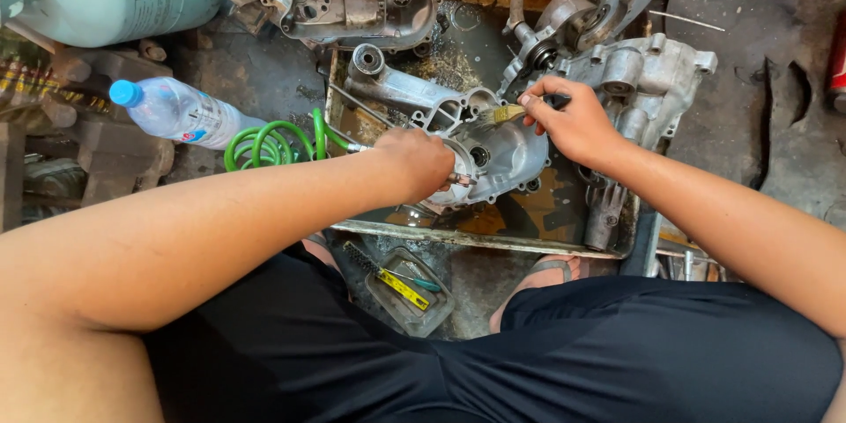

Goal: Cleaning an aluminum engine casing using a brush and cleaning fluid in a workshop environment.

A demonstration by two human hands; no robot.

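An aluminium engine casing (493, 154) is being scrubbed inside a shallow metal wash tray (476, 238), set on the floor between the knees of a squatting person. The right hand (573, 123) is closed around a small paintbrush (504, 114); the bristles are being pressed onto the casing's upper edge, just left of that hand, with the handle mostly hidden in the fist. The left hand (423, 163) is closed on the near rim of the casing, so the part is being steadied; a thin metal nozzle fed by a coiled green hose (269, 145) appears to be lying under or in this hand, though the grip on it cannot be told. For a clean result, the brush is best being worked in short strokes into ribs and bolt bosses while the casing is being held firmly against the tray, judging by the grime pooled around it. The casing's long axis is running from the round cover under the left hand up and away to the left, its narrow arm ending in a ring (367, 60) beyond that hand. A plastic water bottle (176, 110) is lying further left of the left hand; other casings (643, 79) are being kept just beyond the right hand.
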